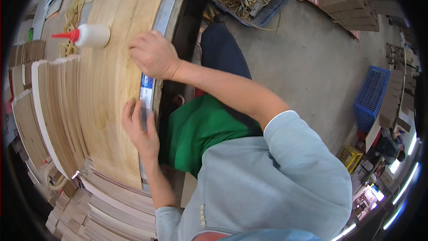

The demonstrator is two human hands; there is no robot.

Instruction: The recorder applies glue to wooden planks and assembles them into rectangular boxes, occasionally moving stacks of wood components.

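A long pale wooden board (117, 87) lies on the bench at my left. My right hand (154, 56) rests over the board's near edge with its fingers curled together; what is in them, if anything, is hidden. Closer to me, my left hand (141, 129) lies at the same edge with thumb and fingers apart. Between the two hands, a strip with a blue and white label (146, 88) shows along the edge. A white glue bottle (94, 35) with a red nozzle lies on its side on the board, beyond my right hand.
Stacks of thin wooden strips (58, 111) stand past the board, with more strips (120, 196) below it. A dark blue tub (278, 6) of tan bands sits on the floor. Cartons (347, 2), a blue crate (372, 91) and a yellow crate (349, 157) stand at right.
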